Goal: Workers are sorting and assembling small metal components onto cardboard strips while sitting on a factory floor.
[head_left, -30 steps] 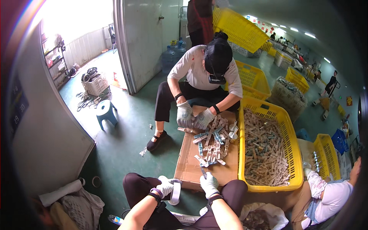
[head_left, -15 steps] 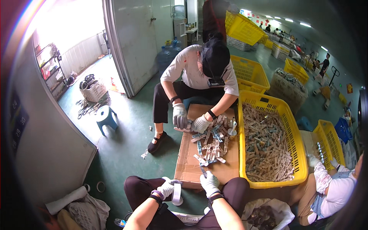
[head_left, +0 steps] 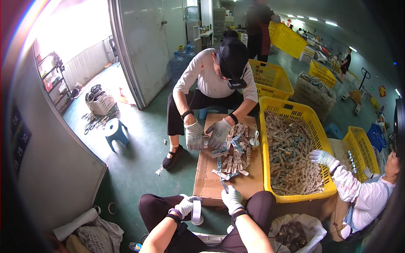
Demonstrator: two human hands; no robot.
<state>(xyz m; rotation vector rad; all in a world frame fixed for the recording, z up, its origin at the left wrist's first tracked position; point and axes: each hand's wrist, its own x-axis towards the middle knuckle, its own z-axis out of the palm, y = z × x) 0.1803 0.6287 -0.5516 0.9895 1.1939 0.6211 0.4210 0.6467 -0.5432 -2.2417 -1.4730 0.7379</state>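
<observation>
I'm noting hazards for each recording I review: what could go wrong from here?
The left hand holds a white roll off the cardboard, so it might drop if the grip loosens. The right hand seems to pinch a grey strip beside a loose pile of clips; a tug could scatter them. A co-worker's hands are at the pile's far side, so hands might bump.

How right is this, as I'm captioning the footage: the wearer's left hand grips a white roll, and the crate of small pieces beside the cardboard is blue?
The crate is yellow, not blue, as the head view shows; the left hand does grip a white roll.
</observation>
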